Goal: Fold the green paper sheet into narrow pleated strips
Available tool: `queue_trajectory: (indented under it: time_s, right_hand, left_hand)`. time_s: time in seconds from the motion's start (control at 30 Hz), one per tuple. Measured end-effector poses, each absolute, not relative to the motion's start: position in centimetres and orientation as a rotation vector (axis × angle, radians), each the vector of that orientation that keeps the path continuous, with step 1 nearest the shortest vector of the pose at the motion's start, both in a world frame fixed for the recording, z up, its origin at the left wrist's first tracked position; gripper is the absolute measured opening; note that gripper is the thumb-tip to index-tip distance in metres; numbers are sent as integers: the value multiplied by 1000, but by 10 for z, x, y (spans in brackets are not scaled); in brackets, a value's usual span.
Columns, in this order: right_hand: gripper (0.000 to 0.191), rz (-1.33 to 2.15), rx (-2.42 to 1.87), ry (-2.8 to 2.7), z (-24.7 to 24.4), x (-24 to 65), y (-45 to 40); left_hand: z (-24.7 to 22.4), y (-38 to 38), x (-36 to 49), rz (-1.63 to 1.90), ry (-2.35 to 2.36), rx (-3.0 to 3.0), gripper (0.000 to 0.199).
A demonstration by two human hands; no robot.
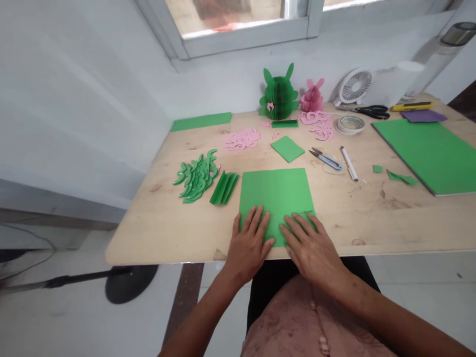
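Note:
A flat sheet of green paper [275,191] lies at the table's front edge, straight in front of me. My left hand [250,243] rests on its lower left part with the fingers spread. On the lower right part lies my right hand [310,243], palm down, its fingers apart. Neither hand grips anything. Just left of the sheet sits a pleated piece of green paper [224,188]. Beyond the sheet is a smaller green paper rectangle [287,148]. A heap of green paper cut-outs [199,177] lies farther left.
Pink cut-outs [243,140], thread snips [326,158], a white pen [348,163] and a tape roll [350,125] lie beyond the sheet. Along the wall stand a green honeycomb paper figure [279,96], a pink one [312,97] and a small fan [355,86]. Large green sheets [435,153] lie right.

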State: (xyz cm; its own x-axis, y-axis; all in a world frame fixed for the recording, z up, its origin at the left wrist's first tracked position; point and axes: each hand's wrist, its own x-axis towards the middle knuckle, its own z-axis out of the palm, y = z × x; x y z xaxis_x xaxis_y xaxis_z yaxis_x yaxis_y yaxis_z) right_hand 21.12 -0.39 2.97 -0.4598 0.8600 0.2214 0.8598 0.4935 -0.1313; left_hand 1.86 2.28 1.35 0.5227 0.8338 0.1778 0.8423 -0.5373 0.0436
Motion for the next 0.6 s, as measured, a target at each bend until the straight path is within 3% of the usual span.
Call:
queue_trajectory:
  time_s: [0.17, 0.33, 0.6]
  right_hand:
    - [36, 12, -1489, -2478, 27, 215, -6]
    - [37, -3, -1473, -2485, 26, 215, -5]
    - [37, -24, -1446, -2512, 28, 216, -5]
  left_hand:
    - [12, 22, 20, -377, -1454, -2684, 48]
    - [9, 16, 24, -561, -1299, -2715, 33]
    - [11, 15, 24, -543, -1291, -2826, 37]
